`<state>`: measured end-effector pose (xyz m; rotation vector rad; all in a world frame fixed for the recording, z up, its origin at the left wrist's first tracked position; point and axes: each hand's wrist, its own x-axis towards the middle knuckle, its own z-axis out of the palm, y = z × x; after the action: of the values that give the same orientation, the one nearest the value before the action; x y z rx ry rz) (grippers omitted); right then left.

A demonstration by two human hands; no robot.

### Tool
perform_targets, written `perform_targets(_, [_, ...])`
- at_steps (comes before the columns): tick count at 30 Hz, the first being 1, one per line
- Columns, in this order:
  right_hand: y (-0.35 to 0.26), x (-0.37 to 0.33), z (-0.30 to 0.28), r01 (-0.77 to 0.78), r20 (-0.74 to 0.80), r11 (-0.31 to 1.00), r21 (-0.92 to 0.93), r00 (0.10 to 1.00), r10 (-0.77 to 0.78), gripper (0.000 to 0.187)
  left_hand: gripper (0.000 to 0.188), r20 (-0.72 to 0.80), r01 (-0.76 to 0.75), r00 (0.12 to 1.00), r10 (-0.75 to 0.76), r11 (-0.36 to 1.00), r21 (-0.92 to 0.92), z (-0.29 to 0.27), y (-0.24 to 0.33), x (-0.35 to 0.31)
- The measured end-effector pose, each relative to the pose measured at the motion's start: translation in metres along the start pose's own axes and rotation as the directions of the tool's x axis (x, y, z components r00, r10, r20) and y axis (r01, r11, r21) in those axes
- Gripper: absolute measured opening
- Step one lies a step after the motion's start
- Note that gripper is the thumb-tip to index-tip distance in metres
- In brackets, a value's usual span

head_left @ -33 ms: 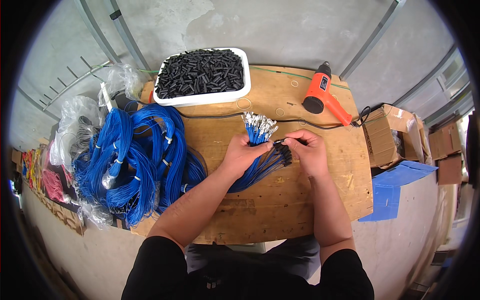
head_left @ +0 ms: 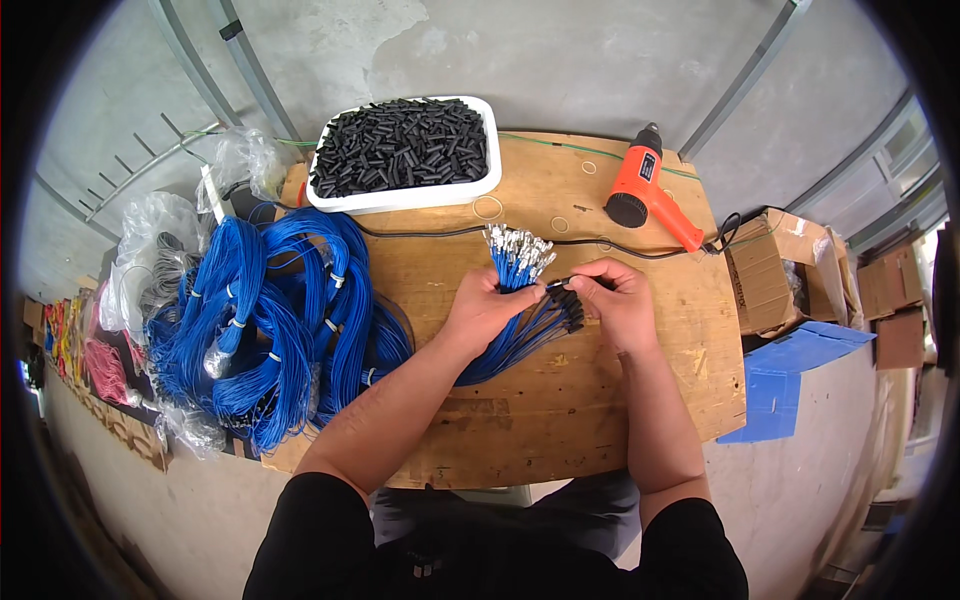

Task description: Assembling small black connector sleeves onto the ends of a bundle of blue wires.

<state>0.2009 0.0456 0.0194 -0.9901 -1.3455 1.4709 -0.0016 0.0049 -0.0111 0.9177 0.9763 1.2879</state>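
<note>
Nothing shifts: left hand (head_left: 492,305) clamps the blue wire bundle (head_left: 520,320), right hand (head_left: 612,300) pinches a black sleeve (head_left: 562,284); many terminals (head_left: 520,243) remain bare.

Off the right end of the desk (head_left: 600,400) sits an open brown cardboard box (head_left: 765,275), flaps up, with dark print on the side facing the desk. Just below it lies a flat blue carton (head_left: 790,375), folded. Further right, near the rim, two more brown cardboard boxes (head_left: 890,305) stand stacked. On the left, clear plastic bags (head_left: 150,250) bunch loosely beside the desk, one at the back left corner too. The orange heat gun (head_left: 645,190) carries a small dark label on its body.
</note>
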Motion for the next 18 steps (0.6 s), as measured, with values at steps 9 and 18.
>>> perform_targets(9, [-0.004,0.004,-0.013,-0.295,0.195,0.877,0.38,0.952,0.236,0.019,0.011,0.008,0.033,0.999,-0.034,0.994,0.106,0.0,0.0,-0.001])
perform_targets(18, [0.0,0.003,-0.008,-0.346,0.231,0.867,0.359,0.933,0.277,0.016,0.009,-0.003,0.052,0.999,-0.052,0.99,0.129,0.003,0.003,-0.001])
